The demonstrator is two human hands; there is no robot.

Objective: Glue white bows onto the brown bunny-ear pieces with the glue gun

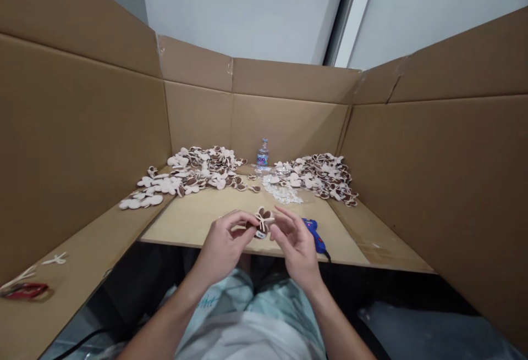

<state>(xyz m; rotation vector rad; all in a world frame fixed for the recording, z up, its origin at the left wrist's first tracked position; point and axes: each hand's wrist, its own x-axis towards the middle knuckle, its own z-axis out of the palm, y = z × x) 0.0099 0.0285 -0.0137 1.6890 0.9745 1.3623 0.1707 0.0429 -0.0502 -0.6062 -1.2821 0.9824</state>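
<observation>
Both hands meet over the near edge of the wooden board (193,222). My left hand (225,244) pinches a small brown-and-cream ear-shaped piece (263,223) with a cream bow on top. My right hand (293,242) is at the same piece, its fingers curled and touching the piece's right side. A blue glue gun (313,231) lies on the board just right of my right hand.
Piles of the same cream and brown pieces lie at the back left (193,170) and back right (322,176). A water bottle (262,156) stands between them, with small white bows (284,192) in front. Cardboard walls (82,145) enclose the board. A cream bow (55,260) and a red tool (25,291) lie at the left.
</observation>
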